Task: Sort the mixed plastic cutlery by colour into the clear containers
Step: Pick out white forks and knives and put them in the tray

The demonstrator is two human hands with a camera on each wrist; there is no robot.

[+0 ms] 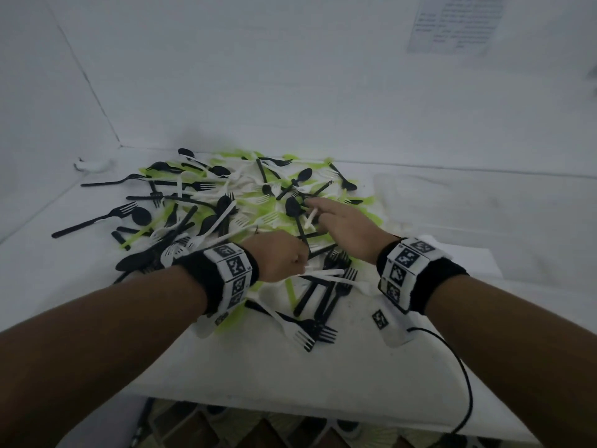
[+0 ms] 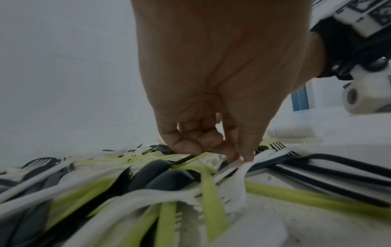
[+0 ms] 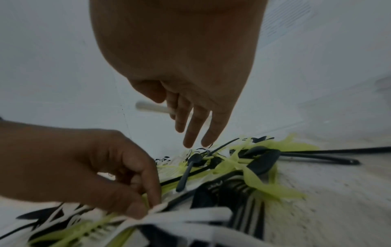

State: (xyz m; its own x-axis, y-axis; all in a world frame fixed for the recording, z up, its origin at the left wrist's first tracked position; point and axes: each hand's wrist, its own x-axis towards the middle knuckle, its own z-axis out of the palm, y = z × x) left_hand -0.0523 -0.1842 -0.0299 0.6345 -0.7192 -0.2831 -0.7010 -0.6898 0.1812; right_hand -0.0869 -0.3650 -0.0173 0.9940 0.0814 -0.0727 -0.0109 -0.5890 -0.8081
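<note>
A white handle (image 1: pixel 310 218) is being held in the right hand (image 1: pixel 345 224), pinned between thumb and the base of the first fingers, while the other fingers (image 3: pixel 194 127) are being kept straight and pointed down at the heap. In the right wrist view the handle (image 3: pixel 151 107) is seen sticking out to the thumb side of the hand. Whether it is a fork, spoon or knife cannot be told.

White cutlery pieces (image 1: pixel 326 273) are being pinched by the left hand (image 1: pixel 277 255), whose fingers are curled down onto the heap; the thumb and fingertips (image 2: pixel 245 150) are being pressed together on the white strips where these lie on the pile. The left hand is being held just nearer the person than the right one, the two being close but apart.

The mixed cutlery (image 1: pixel 226 202) is lying under and beyond both hands as a loose heap of black, white and light-green pieces on the white desk (image 1: pixel 355 367). Black forks (image 1: pixel 326 295) are lying side by side just below the left hand's fingers. A clear container (image 1: pixel 429 202) is faintly visible beyond and to the right of the right hand; its contents cannot be made out.
</note>
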